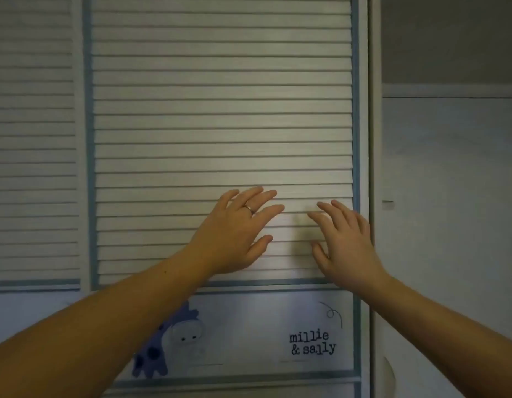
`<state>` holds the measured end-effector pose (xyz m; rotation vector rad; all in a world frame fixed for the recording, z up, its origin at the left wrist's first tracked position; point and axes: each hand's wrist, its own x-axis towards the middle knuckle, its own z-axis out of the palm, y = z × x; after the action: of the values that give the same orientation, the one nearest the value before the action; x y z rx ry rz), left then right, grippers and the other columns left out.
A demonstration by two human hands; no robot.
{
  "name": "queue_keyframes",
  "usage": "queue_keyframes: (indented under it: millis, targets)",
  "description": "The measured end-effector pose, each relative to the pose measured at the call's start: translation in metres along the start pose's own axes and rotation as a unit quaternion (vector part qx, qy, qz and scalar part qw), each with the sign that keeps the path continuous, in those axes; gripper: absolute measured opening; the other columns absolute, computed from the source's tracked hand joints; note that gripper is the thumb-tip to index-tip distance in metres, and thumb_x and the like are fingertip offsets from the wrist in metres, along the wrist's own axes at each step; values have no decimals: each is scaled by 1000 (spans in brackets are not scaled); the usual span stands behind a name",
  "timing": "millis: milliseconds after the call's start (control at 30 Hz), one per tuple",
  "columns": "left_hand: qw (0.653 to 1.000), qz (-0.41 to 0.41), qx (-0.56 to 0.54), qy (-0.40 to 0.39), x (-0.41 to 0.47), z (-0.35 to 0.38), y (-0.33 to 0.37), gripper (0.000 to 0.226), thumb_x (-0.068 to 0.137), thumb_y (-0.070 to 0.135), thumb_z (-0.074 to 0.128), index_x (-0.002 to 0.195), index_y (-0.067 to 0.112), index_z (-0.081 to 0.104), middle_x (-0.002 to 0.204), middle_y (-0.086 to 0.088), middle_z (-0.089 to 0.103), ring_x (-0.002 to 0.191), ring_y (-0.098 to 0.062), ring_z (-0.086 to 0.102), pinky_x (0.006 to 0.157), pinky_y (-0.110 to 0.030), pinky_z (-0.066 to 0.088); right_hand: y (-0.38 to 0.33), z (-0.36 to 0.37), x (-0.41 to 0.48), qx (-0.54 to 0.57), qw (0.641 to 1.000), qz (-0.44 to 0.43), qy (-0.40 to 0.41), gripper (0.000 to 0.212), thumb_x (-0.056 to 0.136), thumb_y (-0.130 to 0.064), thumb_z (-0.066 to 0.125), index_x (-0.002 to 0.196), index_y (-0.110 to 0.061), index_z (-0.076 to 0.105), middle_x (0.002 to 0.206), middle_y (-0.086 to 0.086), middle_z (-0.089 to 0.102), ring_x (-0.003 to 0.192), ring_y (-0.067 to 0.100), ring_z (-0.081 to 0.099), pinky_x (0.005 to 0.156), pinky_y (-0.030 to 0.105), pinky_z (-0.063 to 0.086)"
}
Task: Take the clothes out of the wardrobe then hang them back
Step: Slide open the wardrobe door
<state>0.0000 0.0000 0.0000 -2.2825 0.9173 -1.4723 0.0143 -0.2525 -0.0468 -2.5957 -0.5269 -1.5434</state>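
White louvred wardrobe door point(220, 110), closed, with both hands spread before it.
Side by side, the left hand point(234, 234) and the right hand point(343, 242) have straight, relaxed fingers and grasp nothing; whether they touch the slats point(220, 156) is unclear. No clothes show; presumably they hang behind the door, beyond the hands. I cannot tell whether nothing has been taken out yet or the rehanging is finished.

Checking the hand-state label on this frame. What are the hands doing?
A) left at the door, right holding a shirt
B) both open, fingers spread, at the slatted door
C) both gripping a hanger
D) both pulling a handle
B: the left hand and right hand show straight, spread fingers at the slatted door and hold nothing. No hanger, shirt or handle is in view.
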Motion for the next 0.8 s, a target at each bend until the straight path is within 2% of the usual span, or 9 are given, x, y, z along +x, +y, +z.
queue_keyframes:
  millis: [200,267,467,633,800]
  targets:
    - [999,0,46,10,42,54,1,55,95,45,45,145,23,47,161,-7,30,148,-31,25,117,-55,22,35,47,18,-50,997,-63,2,64,96,-46,37,154,-24,25,165,7,3,151,31,0,118,58,11]
    - [998,-15,61,23,52,70,-4,58,95,46,46,148,24,43,163,-7,24,150,-32,20,117,-57,19,44,60,20,-66,996,-50,14,67,97,-49,35,156,-23,19,165,8,-2,151,32,-4,117,60,11]
    - [993,-49,80,66,68,103,-9,64,98,50,43,155,27,29,165,-5,15,152,-30,11,117,-59,15,50,83,25,-86,993,-22,72,69,97,-53,34,155,-19,22,164,11,7,151,33,3,117,59,13]
    - [991,-40,96,87,66,108,-13,62,98,53,39,154,28,31,165,-6,16,152,-30,13,116,-60,16,47,93,28,-106,986,-23,123,68,96,-53,36,153,-16,29,162,13,15,150,36,10,115,60,17]
    - [990,-35,94,95,61,108,-19,62,98,54,38,155,29,30,165,-6,15,152,-30,12,117,-60,16,39,96,30,-104,984,-20,143,69,97,-55,32,153,-16,28,162,14,15,149,36,11,115,62,16]
